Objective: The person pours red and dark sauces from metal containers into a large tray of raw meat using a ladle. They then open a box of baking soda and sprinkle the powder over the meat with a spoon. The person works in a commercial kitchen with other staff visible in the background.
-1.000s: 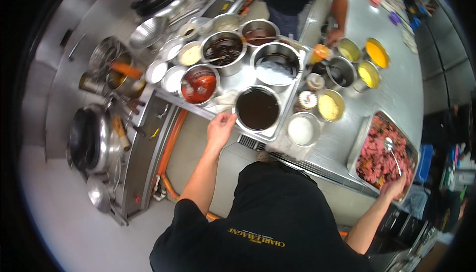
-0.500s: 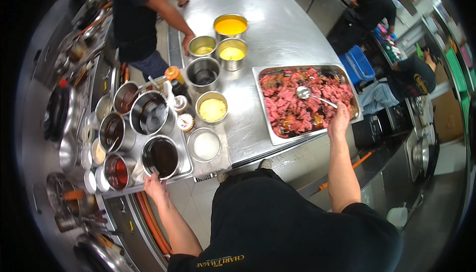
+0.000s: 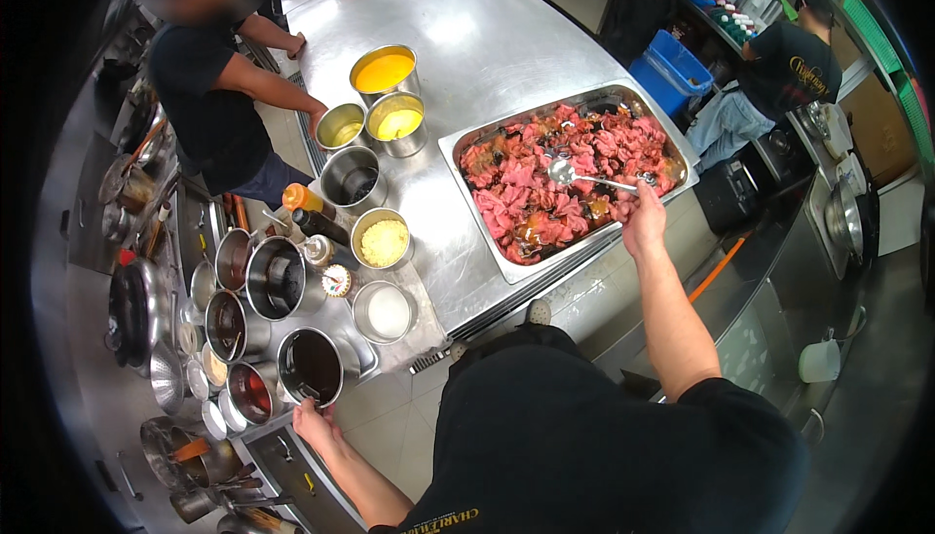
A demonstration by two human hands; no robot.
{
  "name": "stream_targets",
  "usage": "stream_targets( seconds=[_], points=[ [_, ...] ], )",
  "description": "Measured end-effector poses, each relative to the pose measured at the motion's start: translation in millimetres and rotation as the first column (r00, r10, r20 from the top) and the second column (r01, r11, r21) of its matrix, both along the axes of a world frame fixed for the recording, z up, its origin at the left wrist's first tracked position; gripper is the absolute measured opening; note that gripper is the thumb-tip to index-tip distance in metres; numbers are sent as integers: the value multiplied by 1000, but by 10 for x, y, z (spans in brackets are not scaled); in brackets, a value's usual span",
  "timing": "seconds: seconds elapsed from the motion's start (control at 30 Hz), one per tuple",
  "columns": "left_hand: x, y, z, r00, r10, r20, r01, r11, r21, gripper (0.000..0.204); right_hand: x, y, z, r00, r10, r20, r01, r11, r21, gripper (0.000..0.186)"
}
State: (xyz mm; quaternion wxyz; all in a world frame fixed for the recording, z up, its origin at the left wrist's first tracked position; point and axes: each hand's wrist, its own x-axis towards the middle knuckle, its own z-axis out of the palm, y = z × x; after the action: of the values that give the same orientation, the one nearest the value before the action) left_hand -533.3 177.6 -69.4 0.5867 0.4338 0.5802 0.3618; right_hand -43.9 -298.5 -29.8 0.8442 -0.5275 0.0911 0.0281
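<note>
My left hand [image 3: 316,427] is closed on the near rim of a steel pot [image 3: 314,367] of dark sauce, at the near corner of a metal tray crowded with pots. Over on the right, my right hand [image 3: 643,222] grips the handle of a steel spoon [image 3: 563,172]. The spoon's round bowl lies over raw sliced meat [image 3: 531,198], which sits in dark liquid in a large rectangular steel pan [image 3: 450,152]. That hand is just above the pan's near right side.
Steel pots of orange liquid [image 3: 384,73] and yellow liquid [image 3: 397,125] stand on the steel table [image 3: 458,37]. Nearer are chopped yellowish bits [image 3: 384,242], a bowl of white contents [image 3: 388,314] and squeeze bottles [image 3: 300,197]. A co-worker [image 3: 205,96] leans at the left; others work at far right.
The view has swung, shifting the pan leftward and up in the picture. The sauce pot in my left hand has come nearer to me, over the tray's edge. My right hand still holds the spoon.
</note>
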Motion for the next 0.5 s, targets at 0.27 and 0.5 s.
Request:
stream_targets(
  seconds=[0.27, 0.5],
  points=[
    [-127, -141, 656, 991, -130, 9, 129, 987, 97, 5, 168, -181, -12, 993, 44, -111, -27, 988, 153, 31],
    [599, -453, 1262, 953, -301, 19, 291, 935, 206, 3, 346, -218, 64, 987, 157, -43, -153, 985, 83, 31]
  ],
)
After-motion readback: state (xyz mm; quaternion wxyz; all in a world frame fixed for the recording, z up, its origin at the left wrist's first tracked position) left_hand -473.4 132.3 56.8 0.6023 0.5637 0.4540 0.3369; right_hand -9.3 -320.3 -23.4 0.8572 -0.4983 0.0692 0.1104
